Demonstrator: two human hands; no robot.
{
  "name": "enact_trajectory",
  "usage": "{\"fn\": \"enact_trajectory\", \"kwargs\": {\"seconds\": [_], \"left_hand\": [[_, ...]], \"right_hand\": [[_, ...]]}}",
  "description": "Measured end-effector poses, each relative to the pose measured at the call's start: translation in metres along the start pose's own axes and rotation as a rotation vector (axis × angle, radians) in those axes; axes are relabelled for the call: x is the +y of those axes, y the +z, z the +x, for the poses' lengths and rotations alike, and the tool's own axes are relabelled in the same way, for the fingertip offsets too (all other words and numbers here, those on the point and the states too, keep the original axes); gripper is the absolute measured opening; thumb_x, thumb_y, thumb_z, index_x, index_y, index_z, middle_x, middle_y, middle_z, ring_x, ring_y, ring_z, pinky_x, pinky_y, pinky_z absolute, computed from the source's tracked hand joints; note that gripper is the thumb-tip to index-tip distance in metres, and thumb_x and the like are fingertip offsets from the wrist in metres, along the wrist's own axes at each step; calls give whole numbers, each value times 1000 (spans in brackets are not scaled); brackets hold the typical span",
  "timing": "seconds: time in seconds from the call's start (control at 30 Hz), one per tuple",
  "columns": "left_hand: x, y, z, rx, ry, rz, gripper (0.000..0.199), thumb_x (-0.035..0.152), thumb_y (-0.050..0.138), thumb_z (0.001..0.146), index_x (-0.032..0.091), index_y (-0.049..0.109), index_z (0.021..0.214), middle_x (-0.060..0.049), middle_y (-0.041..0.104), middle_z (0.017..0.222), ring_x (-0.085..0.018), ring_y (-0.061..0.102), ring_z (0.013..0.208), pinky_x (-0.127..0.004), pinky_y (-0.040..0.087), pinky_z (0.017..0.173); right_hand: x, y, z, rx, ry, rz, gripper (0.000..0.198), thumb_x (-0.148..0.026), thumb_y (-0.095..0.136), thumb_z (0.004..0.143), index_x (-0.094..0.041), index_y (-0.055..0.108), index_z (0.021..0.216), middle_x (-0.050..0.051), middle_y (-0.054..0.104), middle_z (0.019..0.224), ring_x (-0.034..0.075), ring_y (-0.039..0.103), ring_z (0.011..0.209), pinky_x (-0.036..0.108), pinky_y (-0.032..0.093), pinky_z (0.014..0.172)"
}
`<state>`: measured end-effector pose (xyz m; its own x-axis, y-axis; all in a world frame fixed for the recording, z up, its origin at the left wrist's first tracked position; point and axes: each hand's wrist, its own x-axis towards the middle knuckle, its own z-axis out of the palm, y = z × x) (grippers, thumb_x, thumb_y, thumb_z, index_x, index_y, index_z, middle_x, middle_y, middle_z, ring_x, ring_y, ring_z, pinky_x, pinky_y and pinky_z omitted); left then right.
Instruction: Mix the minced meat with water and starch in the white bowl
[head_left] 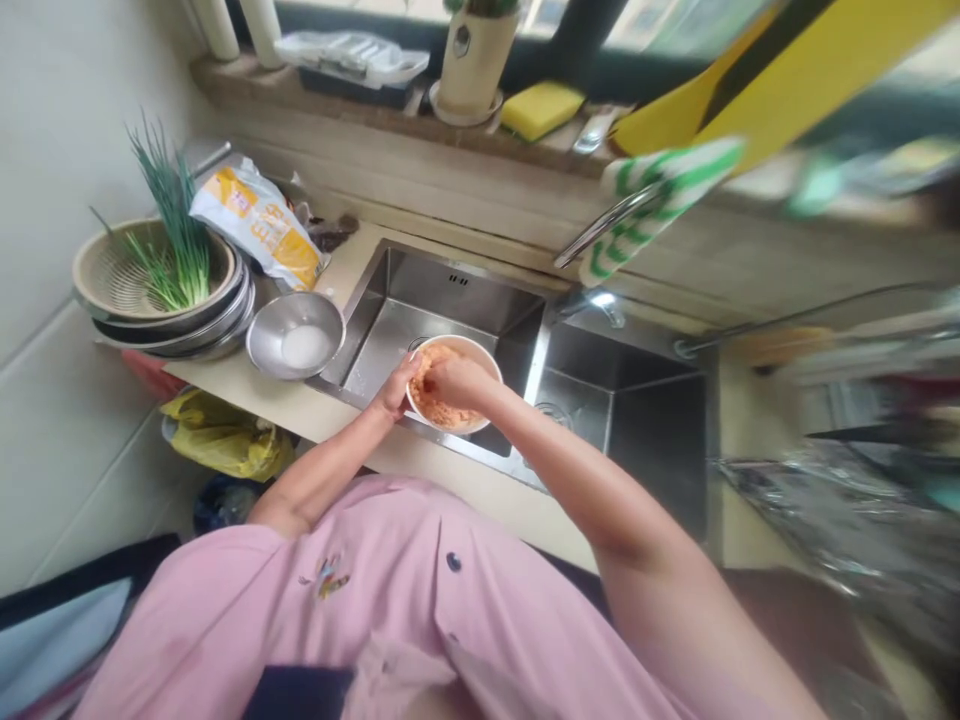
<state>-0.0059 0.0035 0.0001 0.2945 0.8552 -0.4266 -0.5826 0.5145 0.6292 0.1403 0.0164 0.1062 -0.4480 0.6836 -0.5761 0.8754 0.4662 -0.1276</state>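
A white bowl [495,372] of orange, crumbly mince-like mixture [448,414] is held over the front edge of the left sink basin. My left hand [397,386] grips the bowl's left rim, thumb at the top and fingers around the outside. Inside the bowl, my right hand [454,384] is pushed into the mixture with its fingers curled downward. The fingertips are hidden in the food. To the left on the counter stands a metal bowl [289,325] with something white in the bottom.
Stacked basins with a colander [105,270] of green onions [176,250] stand at the left beside a white-and-orange bag [262,225]. A faucet [607,225] with a green-striped cloth rises behind the double sink [630,400]. Yellow sponge [541,110] and planter [476,60] sit on the ledge.
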Motion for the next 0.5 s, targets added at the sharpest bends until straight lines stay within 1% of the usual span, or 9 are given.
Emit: {"fn": "enact_trajectory", "kwargs": {"seconds": [0.1, 0.17, 0.23, 0.3, 0.33, 0.37, 0.43, 0.5], "left_hand": [[3, 5, -4, 17, -35, -23, 57, 52, 77, 101, 11, 71, 141, -17, 83, 120, -36, 79, 123, -46, 61, 112], [5, 8, -5, 15, -62, -34, 56, 53, 73, 104, 9, 72, 138, -19, 83, 119, -35, 79, 123, -46, 62, 112], [6, 11, -6, 5, -69, -34, 53, 52, 72, 105, 9, 73, 136, -18, 83, 117, -34, 79, 123, -45, 61, 113], [6, 12, -6, 6, -64, -40, 49, 48, 72, 105, 10, 74, 135, -17, 83, 118, -34, 79, 122, -45, 60, 114], [6, 13, -6, 11, -58, -47, 48, 47, 72, 105, 10, 74, 135, -18, 83, 119, -34, 79, 122, -46, 60, 115], [6, 14, -6, 14, -53, -54, 47, 46, 72, 105, 9, 74, 134, -18, 83, 120, -34, 79, 122, -47, 60, 115], [6, 14, -6, 12, -48, -56, 45, 45, 71, 106, 7, 75, 131, -19, 83, 119, -35, 79, 122, -47, 59, 115], [6, 15, -6, 5, -48, -48, 44, 43, 72, 105, 7, 76, 129, -19, 83, 118, -36, 77, 125, -47, 58, 117]], "right_hand": [[-2, -4, -4, -66, 33, -28, 38, -12, 56, 108, -12, 85, 133, 18, 82, 132, 33, 76, 128, 36, 53, 116], [-3, -6, -6, -108, -11, 5, 38, -13, 56, 109, -14, 83, 136, 16, 81, 135, 30, 76, 128, 35, 52, 117], [-3, -7, -7, -60, -14, 35, 41, -16, 51, 112, -16, 82, 139, 15, 79, 142, 30, 75, 130, 35, 54, 114], [-3, -8, -8, -11, 51, 6, 41, -16, 51, 111, -15, 82, 138, 17, 78, 142, 33, 72, 134, 39, 55, 115], [-3, -9, -9, -17, 67, -7, 40, -15, 55, 109, -14, 83, 137, 18, 79, 141, 34, 72, 135, 40, 55, 116], [-3, -9, -9, -48, 69, -11, 39, -14, 59, 107, -14, 83, 137, 19, 79, 139, 34, 73, 133, 41, 55, 117], [-4, -10, -9, -115, 24, 16, 39, -13, 61, 105, -15, 83, 137, 17, 80, 138, 33, 76, 126, 40, 56, 114], [-5, -11, -8, -96, 5, 42, 40, -14, 55, 108, -15, 83, 136, 16, 81, 136, 32, 78, 123, 39, 57, 111]]}}
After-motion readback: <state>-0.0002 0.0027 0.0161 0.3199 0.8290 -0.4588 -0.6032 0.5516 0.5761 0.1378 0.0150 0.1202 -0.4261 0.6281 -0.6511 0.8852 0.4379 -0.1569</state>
